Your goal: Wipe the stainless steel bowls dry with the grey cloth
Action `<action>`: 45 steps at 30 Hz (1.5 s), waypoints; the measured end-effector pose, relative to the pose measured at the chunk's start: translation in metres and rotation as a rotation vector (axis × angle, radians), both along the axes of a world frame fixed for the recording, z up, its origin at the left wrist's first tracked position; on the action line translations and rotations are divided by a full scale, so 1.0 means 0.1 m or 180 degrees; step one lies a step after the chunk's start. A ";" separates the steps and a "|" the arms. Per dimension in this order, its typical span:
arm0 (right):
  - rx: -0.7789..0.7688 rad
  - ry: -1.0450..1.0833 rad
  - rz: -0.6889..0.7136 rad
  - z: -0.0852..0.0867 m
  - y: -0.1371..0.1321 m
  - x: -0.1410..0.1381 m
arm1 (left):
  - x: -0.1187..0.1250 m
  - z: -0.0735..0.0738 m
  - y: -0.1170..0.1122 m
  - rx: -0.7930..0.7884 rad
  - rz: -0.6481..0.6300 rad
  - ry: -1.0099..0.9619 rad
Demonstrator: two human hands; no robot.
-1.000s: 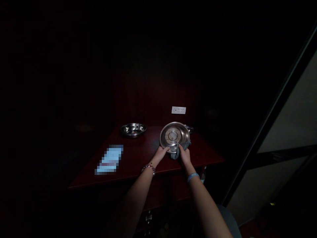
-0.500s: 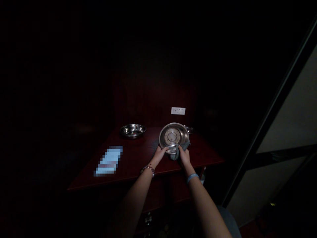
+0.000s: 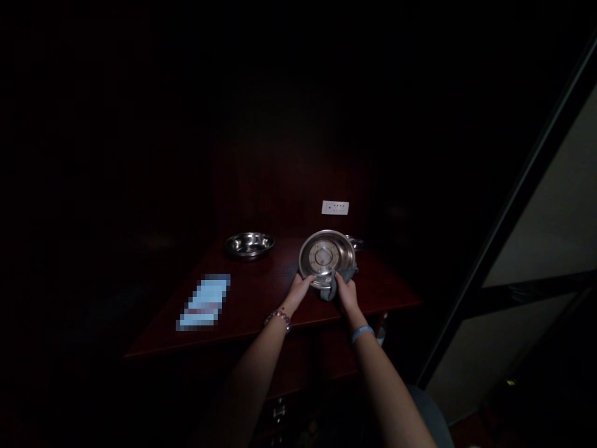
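Red wooden tabletop [image 3: 261, 292], centre: left fingers [image 3: 308, 281] pinch a round silver metal bowl [image 3: 344, 254], right fingers [image 3: 339, 279] grey cloth [image 3: 328, 294], apparently wiping; next stroke needs bracing.

Low light throughout — a dark red desk [image 3: 261, 292] against a reddish wall [image 3: 280, 193] with a white socket panel [image 3: 334, 208].

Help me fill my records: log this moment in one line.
left hand: holds tilted bowl at rim | right hand: holds cloth against bowl | rest: second dish on table, leftward; wall socket behind
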State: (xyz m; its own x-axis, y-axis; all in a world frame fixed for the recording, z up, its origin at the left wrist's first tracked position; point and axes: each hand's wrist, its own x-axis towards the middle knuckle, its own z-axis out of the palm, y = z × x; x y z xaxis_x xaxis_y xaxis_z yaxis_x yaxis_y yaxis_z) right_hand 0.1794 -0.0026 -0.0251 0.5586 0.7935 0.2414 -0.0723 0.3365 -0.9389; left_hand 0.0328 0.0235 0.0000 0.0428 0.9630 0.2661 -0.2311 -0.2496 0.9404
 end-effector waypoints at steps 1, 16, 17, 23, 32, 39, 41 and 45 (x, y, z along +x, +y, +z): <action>0.0020 0.0006 0.0025 0.00 0.00 0.00 | -0.01 0.00 0.00 -0.0127 0.0072 -0.0050; -0.0060 -0.0347 0.0066 -0.04 0.02 0.02 | -0.12 0.09 -0.07 -0.0295 0.0297 -0.0227; -0.0067 -0.0353 0.0047 -0.03 0.01 0.02 | -0.12 0.08 -0.06 -0.0299 0.0289 -0.0221; -0.0063 -0.0307 -0.0066 0.02 -0.03 0.00 | -0.09 0.07 -0.05 -0.0334 0.0179 -0.0241; -0.0077 -0.0160 -0.0155 -0.03 0.01 0.04 | 0.04 -0.11 0.04 0.0590 -0.0555 0.0185; -0.0155 -0.0319 -0.0216 -0.04 0.04 0.04 | 0.03 -0.09 0.08 0.0452 -0.0511 0.0333; -0.0139 -0.0304 -0.0185 -0.04 0.05 0.04 | 0.03 -0.05 0.06 0.0416 -0.0430 0.0237; -0.0080 -0.0314 -0.0152 -0.06 0.06 0.03 | 0.01 0.00 0.04 0.0217 -0.0099 0.0064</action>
